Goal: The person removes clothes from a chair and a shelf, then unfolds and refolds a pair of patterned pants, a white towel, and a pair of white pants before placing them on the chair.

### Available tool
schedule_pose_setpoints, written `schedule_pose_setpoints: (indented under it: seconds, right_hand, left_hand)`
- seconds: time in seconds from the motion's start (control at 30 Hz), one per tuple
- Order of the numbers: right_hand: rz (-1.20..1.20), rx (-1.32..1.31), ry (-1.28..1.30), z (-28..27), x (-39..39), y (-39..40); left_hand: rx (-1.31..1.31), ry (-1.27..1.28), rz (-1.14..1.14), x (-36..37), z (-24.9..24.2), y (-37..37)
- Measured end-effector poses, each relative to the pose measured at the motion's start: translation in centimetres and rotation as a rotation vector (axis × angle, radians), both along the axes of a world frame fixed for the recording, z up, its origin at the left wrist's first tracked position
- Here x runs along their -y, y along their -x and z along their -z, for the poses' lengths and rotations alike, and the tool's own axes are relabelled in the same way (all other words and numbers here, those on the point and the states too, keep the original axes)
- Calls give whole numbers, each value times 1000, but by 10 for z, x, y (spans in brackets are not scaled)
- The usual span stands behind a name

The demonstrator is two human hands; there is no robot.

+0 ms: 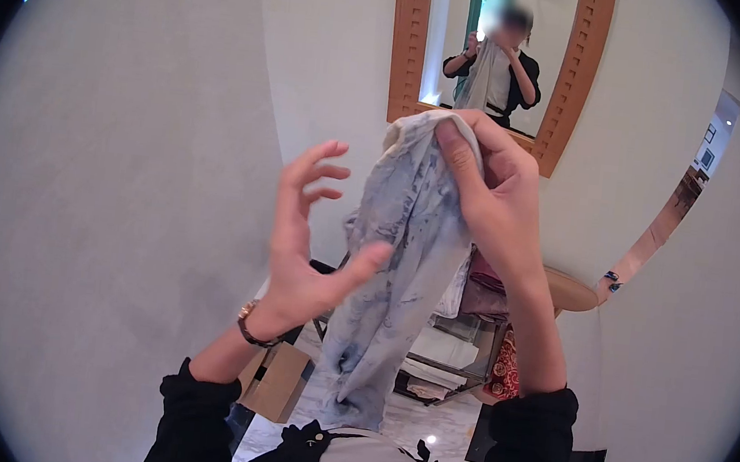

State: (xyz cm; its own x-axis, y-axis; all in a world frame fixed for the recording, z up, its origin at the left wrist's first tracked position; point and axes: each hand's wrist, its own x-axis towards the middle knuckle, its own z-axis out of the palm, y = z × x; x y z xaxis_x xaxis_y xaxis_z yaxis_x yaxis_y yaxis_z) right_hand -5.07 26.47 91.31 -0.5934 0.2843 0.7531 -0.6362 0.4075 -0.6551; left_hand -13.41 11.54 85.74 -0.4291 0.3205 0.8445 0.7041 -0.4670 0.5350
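Pale plaster wall (105, 205) fills the left side, matte and slightly grainy, curving w/ the lens. Next, the left hand (306, 252): open, fingers spread and bent a little, thumb tip touching the side of the hanging cloth (393, 269); not closed on anything, it looks set to steady or smooth the fabric rather than carry it. A thin dark bracelet (252, 331) w/ a gold bit sits at that wrist, black sleeve pushed up below it.

Centre: the cloth itself, held up at chest-to-face height in front of the person, draping straight down toward the torso. Thin, soft, limp fabric; whitish-grey w/ blotchy blue-grey marks, crumpled in long vertical folds, the lower end bunched. It hangs like that because only the top is pinched.

Right hand (490, 189): closed on the cloth's top edge, thumb pressed on the front, fingers wrapped behind, so it carries the whole weight.

Behind and above, a mirror (495, 47) w/ a notched wooden frame shows the same pose reflected. Lower down, a cardboard box (280, 383) on a glossy marble-like floor, then a glass-and-metal shelf unit (457, 346) stacked w/ folded textiles, a round wooden tabletop (571, 290) just beside it. Far right, more pale wall.
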Motion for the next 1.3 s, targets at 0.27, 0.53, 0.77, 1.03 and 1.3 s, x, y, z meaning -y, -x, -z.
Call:
schedule_pose_setpoints:
  seconds: [0.27, 0.53, 0.77, 1.03, 1.3]
  right_hand:
    - [278, 104, 0, -9, -52, -51]
    - [226, 358, 355, 7, -89, -125]
    - [329, 528, 336, 27, -91, -188]
    - [308, 682, 378, 33, -74, -256]
    - [738, 448, 209, 32, -42, -310]
  left_hand:
    - [306, 987, 442, 1, 101, 25]
    - [60, 811, 284, 11, 134, 39]
    - [74, 590, 253, -1, 135, 28]
    - [334, 823, 647, -10, 105, 30]
    - [-229, 1496, 1235, -36, 262, 24]
